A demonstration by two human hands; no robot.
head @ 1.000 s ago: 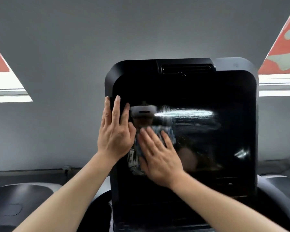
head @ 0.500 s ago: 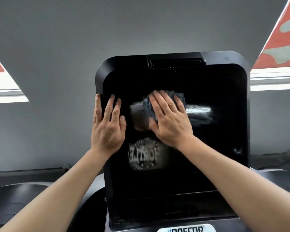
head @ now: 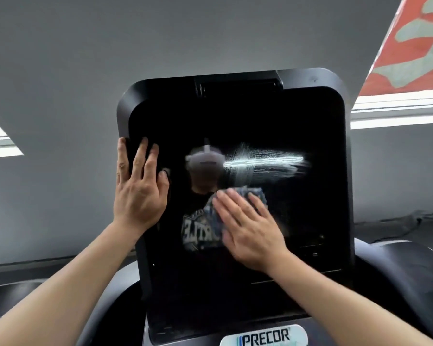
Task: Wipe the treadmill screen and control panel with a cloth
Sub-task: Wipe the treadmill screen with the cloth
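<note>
Grey wall behind, the treadmill screen (head: pixel 260 121) stands upright before me, my right hand (head: pixel 250 228) pressing the cloth (head: pixel 245 194) flat-fingered at its centre, left hand (head: pixel 139 193) flat, bracing its edge. Smears (head: pixel 265 162) remain above; the control panel (head: pixel 313 253) below looks untouched.

Glossy black screen (head: pixel 273 121), matt plastic bezel (head: pixel 335 81), soft cloth (head: pixel 253 193)

Black treadmill console (head: pixel 140 106), upright, glossy dark screen (head: pixel 298 121) filling its face. Resting flat against the screen: left hand (head: pixel 139 191) at its left edge, right hand (head: pixel 250 228) pressing a cloth (head: pixel 254 193) near the middle. White PRECOR badge (head: pixel 265 337) just below the screen.
</note>
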